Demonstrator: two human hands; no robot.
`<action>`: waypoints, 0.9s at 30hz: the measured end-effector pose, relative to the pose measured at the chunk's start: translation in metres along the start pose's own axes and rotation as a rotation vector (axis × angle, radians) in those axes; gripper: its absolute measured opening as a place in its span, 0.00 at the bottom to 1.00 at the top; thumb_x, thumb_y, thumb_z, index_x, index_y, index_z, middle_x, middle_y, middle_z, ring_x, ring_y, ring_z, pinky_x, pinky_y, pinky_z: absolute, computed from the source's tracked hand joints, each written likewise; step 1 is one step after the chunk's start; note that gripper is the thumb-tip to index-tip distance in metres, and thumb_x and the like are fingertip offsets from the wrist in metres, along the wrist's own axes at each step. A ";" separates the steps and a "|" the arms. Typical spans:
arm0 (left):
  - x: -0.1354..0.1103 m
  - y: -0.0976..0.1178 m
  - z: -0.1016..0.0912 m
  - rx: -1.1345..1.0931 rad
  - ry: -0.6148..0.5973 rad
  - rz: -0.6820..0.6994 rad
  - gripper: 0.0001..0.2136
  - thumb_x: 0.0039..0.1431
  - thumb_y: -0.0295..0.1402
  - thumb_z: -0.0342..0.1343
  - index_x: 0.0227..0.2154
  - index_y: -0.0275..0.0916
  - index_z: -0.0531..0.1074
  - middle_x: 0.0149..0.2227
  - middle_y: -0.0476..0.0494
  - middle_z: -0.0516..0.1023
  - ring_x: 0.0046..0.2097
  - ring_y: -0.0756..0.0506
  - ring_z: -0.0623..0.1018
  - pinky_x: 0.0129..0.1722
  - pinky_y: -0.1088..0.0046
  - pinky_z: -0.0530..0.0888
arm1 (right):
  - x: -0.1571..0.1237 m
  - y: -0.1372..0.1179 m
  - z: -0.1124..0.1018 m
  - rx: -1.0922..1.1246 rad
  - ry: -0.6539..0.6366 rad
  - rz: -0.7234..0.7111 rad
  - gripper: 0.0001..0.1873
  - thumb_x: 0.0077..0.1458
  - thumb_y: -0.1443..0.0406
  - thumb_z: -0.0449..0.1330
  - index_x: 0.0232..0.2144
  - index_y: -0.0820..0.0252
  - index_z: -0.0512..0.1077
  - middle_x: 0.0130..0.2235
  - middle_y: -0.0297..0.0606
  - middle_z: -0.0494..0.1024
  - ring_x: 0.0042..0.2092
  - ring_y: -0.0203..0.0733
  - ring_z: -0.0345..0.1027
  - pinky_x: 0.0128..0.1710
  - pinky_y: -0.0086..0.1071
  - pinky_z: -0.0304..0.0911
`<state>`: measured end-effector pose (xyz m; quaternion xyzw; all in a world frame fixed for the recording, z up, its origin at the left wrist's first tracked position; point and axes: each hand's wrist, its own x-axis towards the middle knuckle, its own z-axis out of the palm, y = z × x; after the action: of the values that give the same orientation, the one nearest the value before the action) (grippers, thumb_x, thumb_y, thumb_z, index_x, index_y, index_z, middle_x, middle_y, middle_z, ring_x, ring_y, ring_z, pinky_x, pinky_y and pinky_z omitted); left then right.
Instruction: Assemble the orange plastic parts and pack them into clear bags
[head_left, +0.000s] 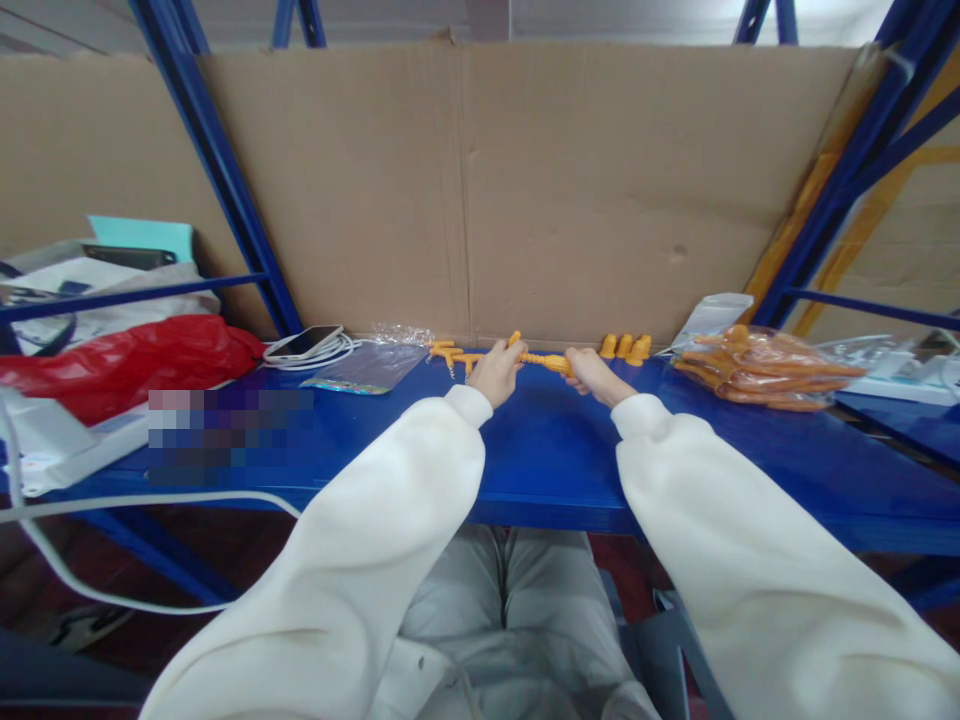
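Both hands hold a yellow-orange item with a ridged, cord-like middle (551,361), stretched level between them above the blue shelf top. My left hand (496,372) is closed around its left part, and a short yellow end sticks up past the fingers. My right hand (594,377) is closed on its thicker right end, which the fingers partly hide. Just left of my left hand are small yellow pieces (446,350) with thin chain-like metal bits. Several yellow thimble-shaped caps (625,347) stand in a row beyond my right hand. The item's exact kind is unclear.
On the right lies a clear bag of orange parts (757,370). To the left are a flat plastic sleeve (367,367), a phone (305,342) with a white cable, and a red bag (142,360). Cardboard (600,190) walls off the back; blue posts (217,160) flank it.
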<state>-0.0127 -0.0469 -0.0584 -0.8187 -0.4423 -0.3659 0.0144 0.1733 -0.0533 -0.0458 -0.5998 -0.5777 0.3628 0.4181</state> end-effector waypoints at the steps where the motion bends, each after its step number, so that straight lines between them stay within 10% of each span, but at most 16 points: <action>1: 0.000 -0.001 0.001 -0.007 0.003 -0.008 0.12 0.60 0.23 0.55 0.45 0.39 0.73 0.43 0.39 0.75 0.48 0.40 0.78 0.54 0.62 0.74 | 0.000 0.000 0.000 -0.001 0.002 -0.008 0.21 0.64 0.61 0.46 0.18 0.56 0.62 0.12 0.29 0.57 0.15 0.32 0.45 0.16 0.28 0.42; 9: 0.003 -0.011 0.009 -0.218 0.024 -0.114 0.09 0.56 0.23 0.59 0.40 0.38 0.72 0.38 0.46 0.78 0.42 0.45 0.80 0.49 0.65 0.77 | 0.003 0.011 -0.009 -0.331 0.274 -0.638 0.23 0.62 0.46 0.52 0.25 0.56 0.67 0.23 0.34 0.69 0.28 0.40 0.65 0.32 0.31 0.58; 27: 0.002 -0.006 0.002 -0.080 -0.049 -0.077 0.12 0.58 0.30 0.62 0.45 0.40 0.75 0.36 0.45 0.82 0.39 0.43 0.81 0.44 0.67 0.75 | 0.011 0.012 -0.011 -0.762 0.363 -0.593 0.16 0.67 0.65 0.44 0.31 0.59 0.69 0.29 0.43 0.76 0.33 0.47 0.71 0.36 0.35 0.59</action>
<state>-0.0152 -0.0408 -0.0604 -0.8098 -0.4585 -0.3634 -0.0434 0.1892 -0.0432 -0.0519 -0.5732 -0.7323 -0.1175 0.3485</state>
